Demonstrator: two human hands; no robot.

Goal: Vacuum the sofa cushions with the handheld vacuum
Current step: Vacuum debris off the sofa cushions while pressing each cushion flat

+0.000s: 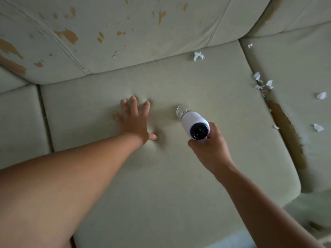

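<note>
A white handheld vacuum (192, 122) with a dark round rear end points away from me, its clear nozzle tip touching the middle seat cushion (161, 176). My right hand (211, 149) grips the vacuum from below at its rear. My left hand (136, 120) lies flat on the same cushion, fingers spread and straight, pressing a dent into it just left of the nozzle. A crumpled white paper scrap (198, 56) lies at the cushion's far edge near the backrest.
Several paper scraps (263, 83) lie along the seam and on the right seat cushion (304, 68). The worn backrest (125, 33) shows peeled tan patches. A torn brown strip (286, 133) runs along the right seam. Another seat cushion (19, 122) is at left.
</note>
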